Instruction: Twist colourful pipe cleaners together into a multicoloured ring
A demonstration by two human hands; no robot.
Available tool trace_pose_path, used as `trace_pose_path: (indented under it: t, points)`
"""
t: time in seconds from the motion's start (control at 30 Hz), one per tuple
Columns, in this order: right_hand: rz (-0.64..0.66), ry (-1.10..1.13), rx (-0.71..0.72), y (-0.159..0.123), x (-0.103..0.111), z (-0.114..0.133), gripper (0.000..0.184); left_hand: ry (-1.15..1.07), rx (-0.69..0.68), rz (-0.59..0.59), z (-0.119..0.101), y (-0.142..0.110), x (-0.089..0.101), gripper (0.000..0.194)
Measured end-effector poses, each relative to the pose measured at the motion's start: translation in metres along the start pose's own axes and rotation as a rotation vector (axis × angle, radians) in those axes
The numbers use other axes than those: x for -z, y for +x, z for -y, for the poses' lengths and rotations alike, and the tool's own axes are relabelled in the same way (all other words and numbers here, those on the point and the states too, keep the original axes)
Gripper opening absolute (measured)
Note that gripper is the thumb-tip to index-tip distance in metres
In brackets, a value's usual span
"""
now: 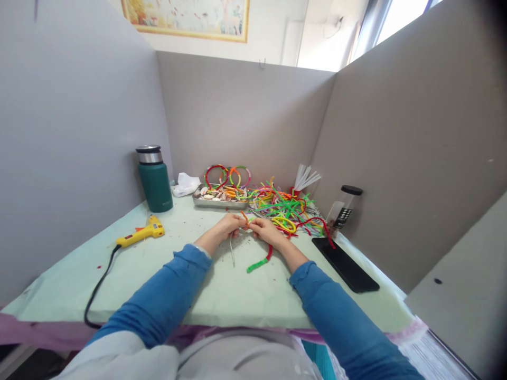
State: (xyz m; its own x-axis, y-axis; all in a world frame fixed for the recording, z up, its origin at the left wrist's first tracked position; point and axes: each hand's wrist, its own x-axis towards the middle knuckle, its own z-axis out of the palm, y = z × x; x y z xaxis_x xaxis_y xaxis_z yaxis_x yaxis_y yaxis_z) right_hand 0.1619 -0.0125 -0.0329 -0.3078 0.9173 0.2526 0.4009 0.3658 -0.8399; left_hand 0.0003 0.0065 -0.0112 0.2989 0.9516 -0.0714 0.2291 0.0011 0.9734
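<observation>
Near the middle of the table, my left hand [226,227] and my right hand [266,231] meet, fingertips pinched close together. Between them an orange pipe cleaner [244,215] sticks up from the pinch. A thin pale wire or stem [232,252] hangs below my left fingers toward the tabletop. Under my right wrist, a curved piece wrapped in red and green pipe cleaner [259,264] extends out; whether it joins the part in my fingers is hidden by the hand.
Behind my hands lie a metal tray [219,204] of shells, wrapped rings [217,177] and a heap of pipe cleaners [291,206]. A yellow glue gun [142,232], green bottle [155,184] and tissues [186,184] stand left; a black phone [346,266] and clear bottle [344,208] right. Grey partitions [245,116] enclose the table.
</observation>
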Motion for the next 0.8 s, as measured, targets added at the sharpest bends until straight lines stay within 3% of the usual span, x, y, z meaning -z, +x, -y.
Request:
trace_pose_path:
  t: [0.53,0.8]
  points:
    - [0.009,-0.043,0.002,0.001,0.0,-0.001,0.023,0.128,0.017,0.001,-0.015,-0.017,-0.004,0.032]
    - [0.006,-0.026,-0.021,0.001,0.001,0.001,0.022,0.227,-0.071,-0.011,-0.012,-0.013,-0.003,0.028]
